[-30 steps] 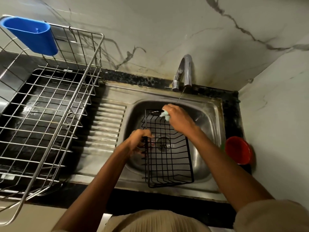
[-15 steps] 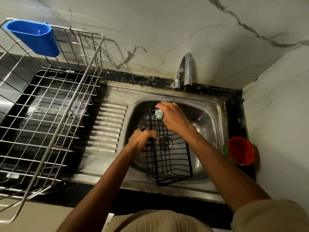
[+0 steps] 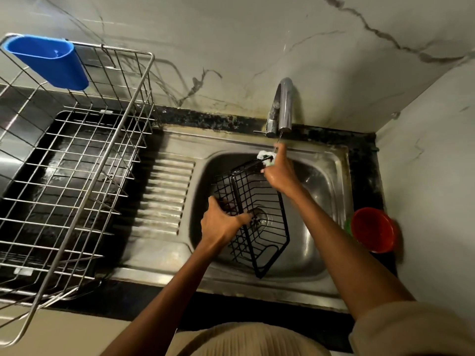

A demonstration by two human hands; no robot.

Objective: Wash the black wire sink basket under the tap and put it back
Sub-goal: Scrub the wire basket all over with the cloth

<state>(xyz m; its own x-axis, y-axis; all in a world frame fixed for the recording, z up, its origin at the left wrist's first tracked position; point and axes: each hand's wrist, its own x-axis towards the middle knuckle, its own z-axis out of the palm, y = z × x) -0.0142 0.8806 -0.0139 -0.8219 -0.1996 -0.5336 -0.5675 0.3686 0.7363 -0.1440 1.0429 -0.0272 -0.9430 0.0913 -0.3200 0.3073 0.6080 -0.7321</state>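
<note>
The black wire basket [image 3: 259, 219] stands tilted on its side in the steel sink [image 3: 318, 201]. My left hand [image 3: 221, 222] grips its left rim near the drain. My right hand [image 3: 279, 170] holds a pale foamy scrubber [image 3: 266, 156] against the basket's far top corner, with the index finger pointing up toward the tap [image 3: 284, 106]. A thin stream of water falls from the spout beside that finger.
A large steel wire dish rack [image 3: 77, 176] with a blue plastic cup holder [image 3: 48, 60] stands on the counter to the left. The ribbed drainboard [image 3: 164, 196] lies between the rack and the sink. A red bowl [image 3: 372, 228] sits at the sink's right edge by the wall.
The basket has been turned more onto its side. My right hand has moved up along its edge toward the tap, and my left hand has shifted its grip on the rim.
</note>
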